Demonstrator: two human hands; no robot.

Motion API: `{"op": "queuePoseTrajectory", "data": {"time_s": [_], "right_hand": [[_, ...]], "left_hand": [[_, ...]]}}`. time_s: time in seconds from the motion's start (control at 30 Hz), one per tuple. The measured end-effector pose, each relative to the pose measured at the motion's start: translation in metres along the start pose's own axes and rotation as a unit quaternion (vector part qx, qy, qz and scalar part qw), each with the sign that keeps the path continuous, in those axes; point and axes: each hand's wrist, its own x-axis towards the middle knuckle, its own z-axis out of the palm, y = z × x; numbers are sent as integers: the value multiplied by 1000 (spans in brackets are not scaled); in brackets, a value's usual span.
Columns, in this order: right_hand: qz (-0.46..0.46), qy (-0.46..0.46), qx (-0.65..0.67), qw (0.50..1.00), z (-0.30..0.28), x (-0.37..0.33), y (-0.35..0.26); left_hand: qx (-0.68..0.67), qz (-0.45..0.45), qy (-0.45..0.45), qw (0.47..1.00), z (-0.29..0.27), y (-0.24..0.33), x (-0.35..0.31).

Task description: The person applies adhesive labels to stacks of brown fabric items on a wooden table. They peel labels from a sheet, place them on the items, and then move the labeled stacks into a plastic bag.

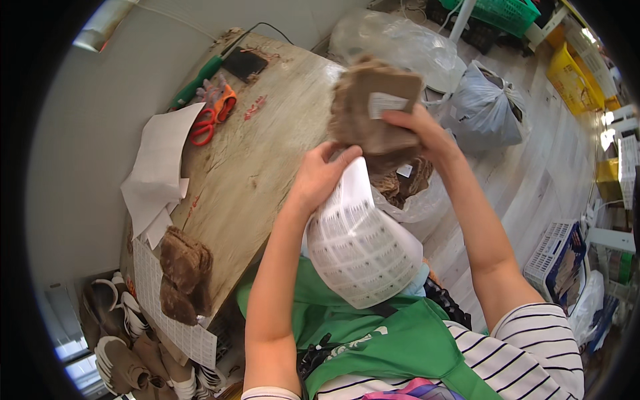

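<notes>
My right hand (427,133) grips a thick stack of brown furry pieces (383,130) with a white label (385,103) on its smooth face. The thumb lies at the label's edge. Close by on the left, my left hand (327,175) pinches a curved sheet of printed labels (363,250), which hangs down in front of my green apron (400,340). The left fingertips reach the lower edge of the brown stack. More brown furry pieces (408,183) lie in a clear plastic bag below my hands, one bearing a white label.
On the wooden table (267,127) are red-handled scissors (203,127), a glove (217,93), a green-handled tool (200,81), white papers (157,167), another label sheet (203,343) and brown furry pieces (183,267). Shoes (123,363) crowd the lower left. A tied bag (485,107) stands on the floor.
</notes>
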Motion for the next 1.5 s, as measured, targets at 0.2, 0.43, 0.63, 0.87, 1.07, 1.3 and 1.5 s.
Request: {"op": "queuePoseTrajectory", "data": {"time_s": [0.2, 0.43, 0.63, 0.87, 1.07, 1.3, 1.5], "right_hand": [[62, 139, 100, 983, -141, -87, 71], [223, 139, 70, 962, -166, -77, 164], [244, 62, 17, 968, -128, -14, 211], [229, 53, 45, 971, -106, -6, 250], [192, 30, 53, 980, -95, -19, 255], [217, 0, 91, 972, -93, -17, 237], [227, 20, 82, 970, -104, -16, 239]], "left_hand": [[28, -102, -51, 993, 21, -31, -11], [156, -144, -12, 977, 62, -92, 28], [3, -217, -61, 974, 71, -133, 42], [-68, -251, -43, 965, 67, -124, 36], [-77, -315, -30, 946, 80, -155, 48], [129, -217, -11, 968, 81, -207, 69], [113, -236, -79, 962, 84, -180, 69]]}}
